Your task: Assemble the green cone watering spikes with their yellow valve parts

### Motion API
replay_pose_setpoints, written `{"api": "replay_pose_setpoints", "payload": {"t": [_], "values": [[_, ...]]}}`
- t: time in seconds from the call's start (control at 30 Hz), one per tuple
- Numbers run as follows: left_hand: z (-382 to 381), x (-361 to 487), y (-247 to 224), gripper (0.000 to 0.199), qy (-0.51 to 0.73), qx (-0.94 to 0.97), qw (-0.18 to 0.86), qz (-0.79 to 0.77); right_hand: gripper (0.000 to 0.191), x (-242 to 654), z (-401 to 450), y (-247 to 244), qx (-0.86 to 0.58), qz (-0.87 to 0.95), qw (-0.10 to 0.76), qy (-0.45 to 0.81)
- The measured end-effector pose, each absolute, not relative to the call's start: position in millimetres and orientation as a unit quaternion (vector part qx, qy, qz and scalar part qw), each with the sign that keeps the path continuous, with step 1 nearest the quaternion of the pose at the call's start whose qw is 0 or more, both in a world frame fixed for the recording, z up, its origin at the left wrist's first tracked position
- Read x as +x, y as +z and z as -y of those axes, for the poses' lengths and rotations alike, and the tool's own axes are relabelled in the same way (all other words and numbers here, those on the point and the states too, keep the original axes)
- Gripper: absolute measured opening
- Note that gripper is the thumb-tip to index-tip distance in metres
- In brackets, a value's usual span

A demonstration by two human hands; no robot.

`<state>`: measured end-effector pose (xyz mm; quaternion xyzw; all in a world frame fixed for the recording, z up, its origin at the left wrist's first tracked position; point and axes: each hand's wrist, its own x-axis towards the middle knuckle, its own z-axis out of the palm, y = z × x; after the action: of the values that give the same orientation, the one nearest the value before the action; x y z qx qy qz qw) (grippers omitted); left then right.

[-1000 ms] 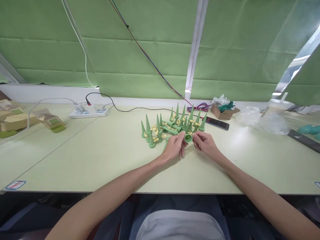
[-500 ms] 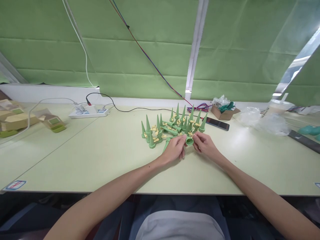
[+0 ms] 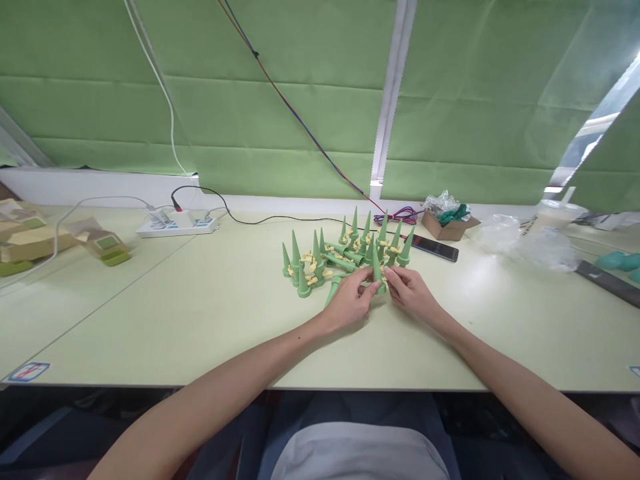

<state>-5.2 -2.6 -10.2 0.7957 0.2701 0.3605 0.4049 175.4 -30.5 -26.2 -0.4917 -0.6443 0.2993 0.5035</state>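
Observation:
Between the fingers of my left hand (image 3: pixel 352 297) stands a green cone-shaped plant watering spike (image 3: pixel 377 272), point up, gripped near its wide base. My right hand (image 3: pixel 412 291) is closed, with thumb and forefinger pinched at the small yellow valve (image 3: pixel 385 271) on the side of that spike. Just behind my hands several similar spikes stand point up, among them one at the left front (image 3: pixel 303 283) and one at the right (image 3: pixel 407 248). Lying spikes (image 3: pixel 341 262) are among them, and another lying spike (image 3: pixel 332 291) is partly hidden by my left hand.
A phone (image 3: pixel 434 249) lies behind my right hand, near a small cardboard box (image 3: pixel 447 228) with green items. Farther right are plastic bags (image 3: pixel 545 250) and a drink cup (image 3: pixel 553 212). A power strip (image 3: pixel 177 228) and cardboard packages (image 3: pixel 37 241) are at the left.
The spike in my hands has turned from its open round end facing me to upright with the point up. My left fingers have shifted their hold; the right hand has barely moved.

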Motion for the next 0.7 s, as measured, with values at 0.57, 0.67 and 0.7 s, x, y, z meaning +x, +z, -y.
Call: {"api": "replay_pose_setpoints", "payload": {"t": [0.57,0.67,0.7], "values": [[1.4,-3.6,-16.2,0.026,0.387,0.834,0.287,-0.269,0.054,175.3,28.2,-25.2,-0.514,0.639,0.496,0.286],[1.2,-2.6,-17.7,0.028,0.398,0.828,0.278,-0.281,0.053,174.9,27.5,-24.6,-0.506,0.638,0.507,0.284],[1.1,-2.4,-18.0,0.029,0.402,0.825,0.274,-0.288,0.052,174.5,27.5,-24.0,-0.501,0.634,0.514,0.287]]}}
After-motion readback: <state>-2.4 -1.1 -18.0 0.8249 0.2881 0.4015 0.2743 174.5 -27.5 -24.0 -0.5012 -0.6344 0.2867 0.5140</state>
